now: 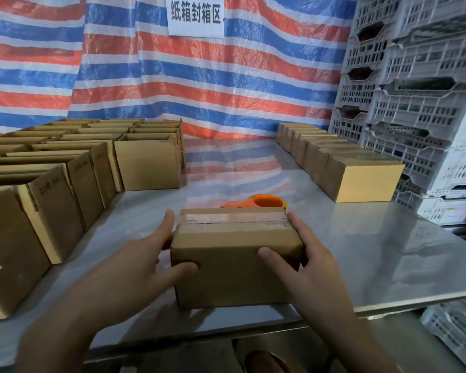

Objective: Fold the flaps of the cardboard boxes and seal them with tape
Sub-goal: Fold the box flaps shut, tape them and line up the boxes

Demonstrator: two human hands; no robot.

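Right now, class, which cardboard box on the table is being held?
The taped box at the near edge, gripped between the left hand and right hand; every other box stands untouched.

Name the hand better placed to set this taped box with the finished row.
Right. The row of sealed brown cardboard boxes lies on the right side of the table, and the right hand already grips the taped cardboard box on that side. The left hand would cross over.
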